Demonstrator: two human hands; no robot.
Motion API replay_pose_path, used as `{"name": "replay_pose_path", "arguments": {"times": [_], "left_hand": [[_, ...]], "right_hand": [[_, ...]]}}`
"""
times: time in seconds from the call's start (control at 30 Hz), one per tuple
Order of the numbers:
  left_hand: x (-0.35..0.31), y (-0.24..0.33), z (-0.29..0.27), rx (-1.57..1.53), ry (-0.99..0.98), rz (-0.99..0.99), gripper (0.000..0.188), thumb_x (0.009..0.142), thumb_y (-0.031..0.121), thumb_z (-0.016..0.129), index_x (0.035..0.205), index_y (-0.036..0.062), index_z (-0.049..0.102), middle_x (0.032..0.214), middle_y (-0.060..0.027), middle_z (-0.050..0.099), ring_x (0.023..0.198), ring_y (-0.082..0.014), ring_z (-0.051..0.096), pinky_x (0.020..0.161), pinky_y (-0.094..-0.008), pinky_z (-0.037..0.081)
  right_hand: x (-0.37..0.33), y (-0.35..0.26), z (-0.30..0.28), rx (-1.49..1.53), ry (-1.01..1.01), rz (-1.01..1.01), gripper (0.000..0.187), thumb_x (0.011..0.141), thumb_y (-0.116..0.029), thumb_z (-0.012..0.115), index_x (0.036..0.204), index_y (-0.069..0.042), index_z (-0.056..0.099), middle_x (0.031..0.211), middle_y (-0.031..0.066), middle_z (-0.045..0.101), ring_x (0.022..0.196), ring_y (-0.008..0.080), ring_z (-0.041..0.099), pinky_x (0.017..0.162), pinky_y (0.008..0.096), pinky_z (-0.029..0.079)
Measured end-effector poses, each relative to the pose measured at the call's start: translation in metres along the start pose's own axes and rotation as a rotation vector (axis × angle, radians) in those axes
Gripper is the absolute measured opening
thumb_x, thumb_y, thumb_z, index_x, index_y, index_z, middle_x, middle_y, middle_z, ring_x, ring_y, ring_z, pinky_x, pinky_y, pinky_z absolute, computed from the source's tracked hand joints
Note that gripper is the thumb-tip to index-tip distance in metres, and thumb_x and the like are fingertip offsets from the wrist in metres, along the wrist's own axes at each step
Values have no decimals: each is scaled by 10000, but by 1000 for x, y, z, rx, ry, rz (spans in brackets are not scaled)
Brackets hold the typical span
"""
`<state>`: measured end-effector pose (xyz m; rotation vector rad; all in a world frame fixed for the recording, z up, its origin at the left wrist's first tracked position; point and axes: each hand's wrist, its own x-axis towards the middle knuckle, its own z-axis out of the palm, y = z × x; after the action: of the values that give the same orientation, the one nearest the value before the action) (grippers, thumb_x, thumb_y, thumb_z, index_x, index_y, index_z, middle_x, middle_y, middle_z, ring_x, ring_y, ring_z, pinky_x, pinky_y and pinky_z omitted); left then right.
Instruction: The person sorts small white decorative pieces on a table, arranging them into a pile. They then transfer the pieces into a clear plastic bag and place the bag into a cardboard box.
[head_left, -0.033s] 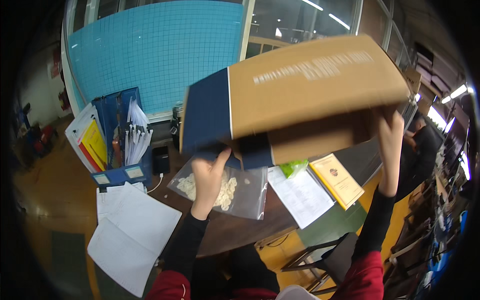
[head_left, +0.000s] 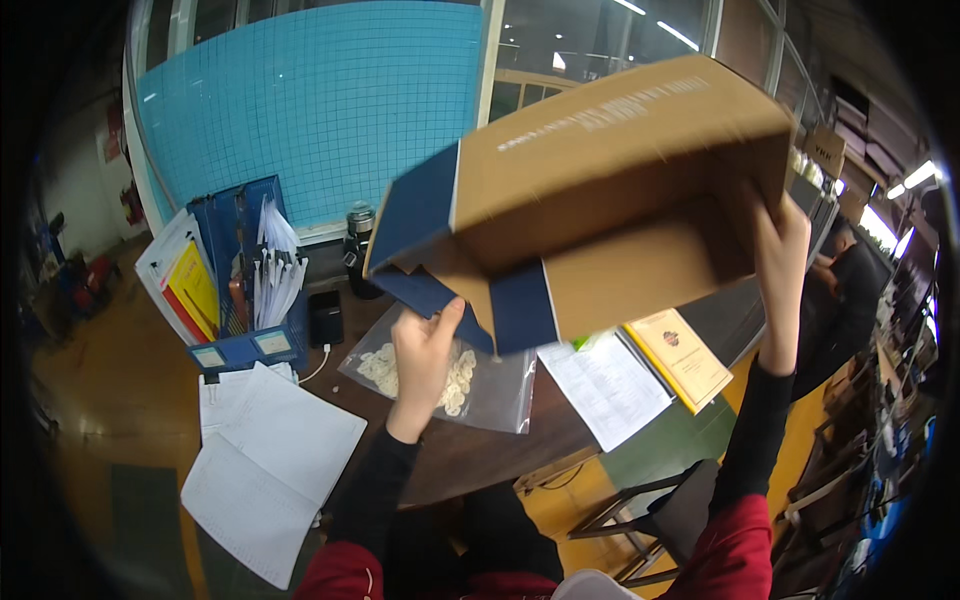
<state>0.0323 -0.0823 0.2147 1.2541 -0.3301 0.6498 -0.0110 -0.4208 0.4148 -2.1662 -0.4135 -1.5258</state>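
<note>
Cardboard box: a brown carton (head_left: 595, 205) with a dark-blue end band and a white stripe, held tilted above the table across the upper middle and right of the frame, its open side turned toward the lower edge.
Left hand: at the lower left corner of the carton, the left hand (head_left: 424, 348) pinches a dark-blue flap (head_left: 432, 293) between thumb and fingers.
Right hand: the right hand (head_left: 782, 240) is closed on the carton's right end; its fingertips are lost in blur and shade.
Plastic bag: a clear bag (head_left: 508, 390) with small cream-coloured pieces (head_left: 458, 385), centre of the frame, partly behind the left hand; whether the pieces lie in or on it, I cannot tell.
Papers: an open notebook (head_left: 265, 465) at lower left; right of centre, a printed sheet (head_left: 605, 390) just beside a yellow-edged booklet (head_left: 685, 350).
Left side: a blue file holder (head_left: 250, 350) full of papers, a black phone (head_left: 325, 318) on a white cable, and a dark flask (head_left: 360, 245).
Table: dark brown (head_left: 450, 465), lower middle.
Chair: a folding chair (head_left: 685, 505), lower right.
Co-worker: a person in dark clothes (head_left: 860, 285), right edge.
</note>
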Motion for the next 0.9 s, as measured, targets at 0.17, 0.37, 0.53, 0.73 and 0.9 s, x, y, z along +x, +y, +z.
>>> {"name": "replay_pose_path", "arguments": {"times": [0.17, 0.37, 0.53, 0.73, 0.9], "left_hand": [[-60, 7, 22, -78, 166, -170, 112, 1000, 61, 651, 1030, -21, 582, 787, 11, 620, 629, -23, 551, 514, -214, 426], [-107, 23, 65, -314, 406, -279, 300, 1032, 143, 641, 1257, 21, 484, 1136, -77, 647, 932, -93, 657, 674, -244, 560], [-147, 19, 73, -479, -3, -269, 723, 1002, 148, 689, 1556, 81, 228, 1401, -114, 536, 1299, -196, 535, 1068, -378, 478], [-203, 55, 18, -421, -12, 24, 1401, 815, 359, 889, 1587, 341, -280, 1708, -161, -142, 1564, -462, 19, 1164, -717, 248], [-205, 88, -3, -439, 202, 72, 1392, 833, 391, 876, 1579, 347, -298, 1693, -118, 14, 1533, -383, 202, 1138, -672, 344]], "right_hand": [[6, -17, 5, -147, 213, -160, 453, 928, -173, 736, 1343, -34, 623, 1173, 199, 690, 1097, 189, 645, 927, 346, 495], [-90, -81, 65, 596, 442, 137, 772, 939, -229, 761, 1569, -10, 372, 1551, 174, 469, 1496, 244, 337, 1193, 399, 302], [-117, -72, 67, 619, -68, 274, 320, 1092, -174, 541, 1264, 82, 627, 1104, 107, 712, 1070, 116, 591, 969, 281, 459], [-46, -62, 47, 556, -193, 79, 344, 1077, -218, 578, 1273, 61, 624, 1072, 68, 722, 992, 92, 609, 907, 254, 484], [-37, -107, 65, 338, -388, -162, 217, 994, -151, 662, 1119, 26, 661, 660, 130, 474, 620, 155, 339, 566, 325, 377]]}}
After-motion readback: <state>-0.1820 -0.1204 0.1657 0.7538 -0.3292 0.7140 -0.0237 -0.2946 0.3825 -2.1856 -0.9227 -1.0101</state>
